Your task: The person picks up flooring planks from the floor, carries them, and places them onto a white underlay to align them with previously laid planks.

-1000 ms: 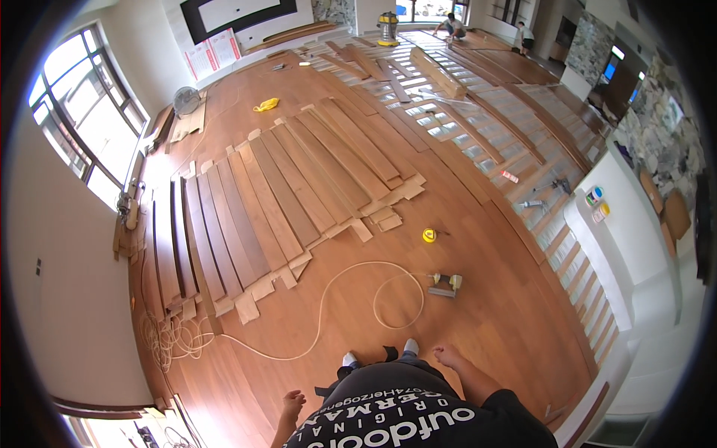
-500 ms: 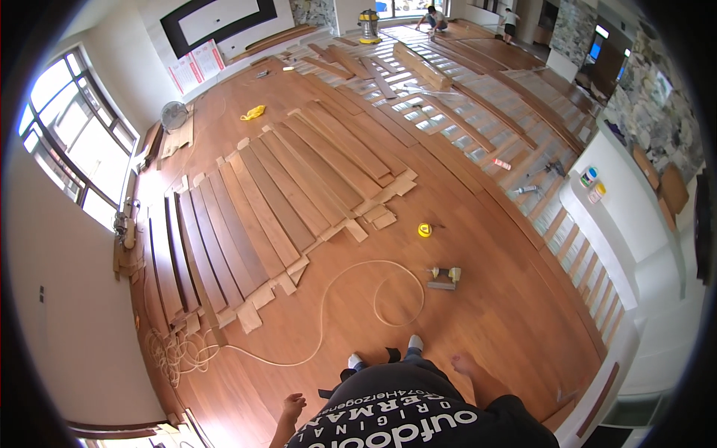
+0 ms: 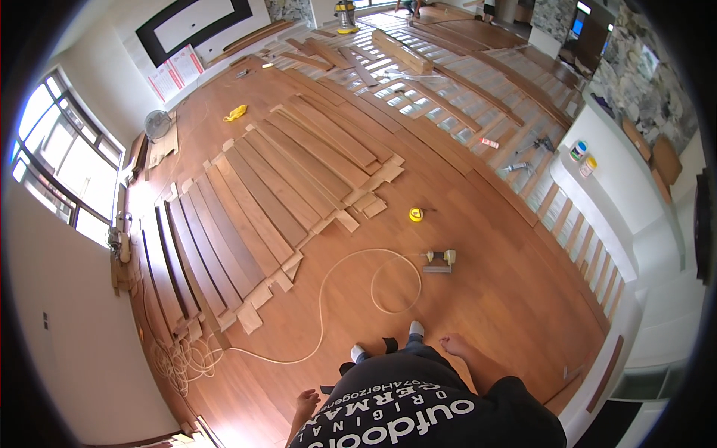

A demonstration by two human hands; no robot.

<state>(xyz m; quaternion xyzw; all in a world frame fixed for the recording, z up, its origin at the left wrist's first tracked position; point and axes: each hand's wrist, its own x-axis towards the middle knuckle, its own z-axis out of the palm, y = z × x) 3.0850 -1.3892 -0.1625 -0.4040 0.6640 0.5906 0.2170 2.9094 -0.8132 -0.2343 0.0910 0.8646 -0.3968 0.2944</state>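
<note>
A wide reddish-brown wooden plank floor (image 3: 478,246) is seen spread across the whole room, and on its left half a fan of long loose dark-brown floorboards (image 3: 254,201) is laid side by side, with short pale offcut blocks at their near ends. Farther back, an unfinished stretch of pale wooden battens (image 3: 448,82) is laid bare. Along the right side a white curved railing with wooden balusters (image 3: 597,224) is seen, two small tubs standing on its top. A thin cream-coloured hose (image 3: 321,313) is looped over the floor, running from a tangle at the left wall to a small metal-and-wood nail tool (image 3: 439,260) lying just ahead of the feet. A small round yellow tape measure (image 3: 416,214) is seen beyond it, well apart from both hands. A yellow rag-like bundle (image 3: 236,113) is lying far back, near a small white floor fan (image 3: 157,124).

At the lower edge a black printed shirt is seen, with white-socked feet just ahead. The right hand (image 3: 453,345) is hanging loosely open beside the body, nothing held, the nail tool being the nearest thing though clearly apart. The left hand (image 3: 305,403) is also empty, fingers relaxed and partly curled, near the hose but not touching it
</note>
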